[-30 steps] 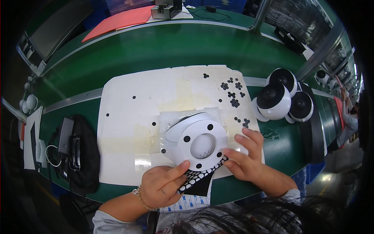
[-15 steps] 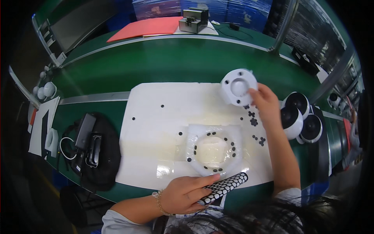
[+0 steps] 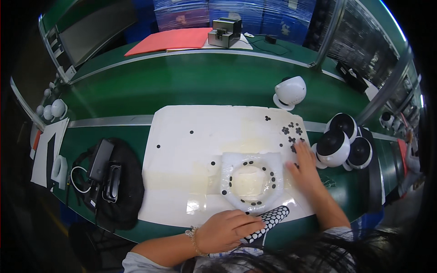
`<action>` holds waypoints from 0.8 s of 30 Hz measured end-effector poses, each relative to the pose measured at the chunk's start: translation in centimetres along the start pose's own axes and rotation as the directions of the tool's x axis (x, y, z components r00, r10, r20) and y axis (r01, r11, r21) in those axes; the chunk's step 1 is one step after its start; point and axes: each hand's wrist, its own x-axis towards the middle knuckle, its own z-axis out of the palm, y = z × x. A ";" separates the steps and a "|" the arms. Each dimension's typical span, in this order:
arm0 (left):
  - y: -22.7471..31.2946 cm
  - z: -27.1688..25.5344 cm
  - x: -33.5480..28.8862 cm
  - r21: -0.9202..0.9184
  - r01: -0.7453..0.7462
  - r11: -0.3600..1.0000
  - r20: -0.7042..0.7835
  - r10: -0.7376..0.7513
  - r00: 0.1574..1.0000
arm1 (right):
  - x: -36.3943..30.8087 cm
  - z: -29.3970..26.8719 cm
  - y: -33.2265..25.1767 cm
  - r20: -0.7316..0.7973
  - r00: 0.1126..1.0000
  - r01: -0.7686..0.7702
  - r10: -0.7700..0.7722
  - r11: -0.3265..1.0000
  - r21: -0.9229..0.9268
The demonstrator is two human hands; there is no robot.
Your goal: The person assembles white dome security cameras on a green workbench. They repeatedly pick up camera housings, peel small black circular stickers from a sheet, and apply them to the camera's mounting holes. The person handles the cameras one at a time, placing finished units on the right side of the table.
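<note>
**A spotted sheet (image 3: 276,218) is held at a green table (image 3: 195,77)**

In the head view, the spotted sheet is gripped in the lower middle by the bent fingers of the left hand (image 3: 227,231). The right hand (image 3: 305,167) is held right of the middle by the small black dots (image 3: 286,131), its thumb and fingers spread wide; whether any are touched cannot be told. A big white board (image 3: 182,159) is laid on the table, with a white foam block (image 3: 226,166) on it. One white ball-shaped thing (image 3: 291,92) is placed at the upper right, three more such things (image 3: 334,148) below it. A black bag (image 3: 127,200) is laid at the left. At the top, a red sheet (image 3: 170,41) and a metal box (image 3: 222,37) are placed before wrapped blue boxes (image 3: 282,17).
</note>
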 end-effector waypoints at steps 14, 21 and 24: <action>1.9 -0.6 0.0 -0.258 0.048 0.965 -0.101 -0.076 0.992 | -1.8 -9.8 -1.2 -0.274 0.951 0.052 0.141 0.803 0.594; 2.3 -1.4 0.2 -0.265 0.179 0.947 -0.164 -0.227 0.960 | 1.7 -7.9 -9.6 0.307 0.951 -0.303 0.026 0.263 0.916; 2.1 -1.6 0.1 -0.338 0.305 0.890 -0.237 -0.395 0.888 | 1.6 -6.5 -9.5 0.256 0.965 -0.260 0.046 0.243 0.935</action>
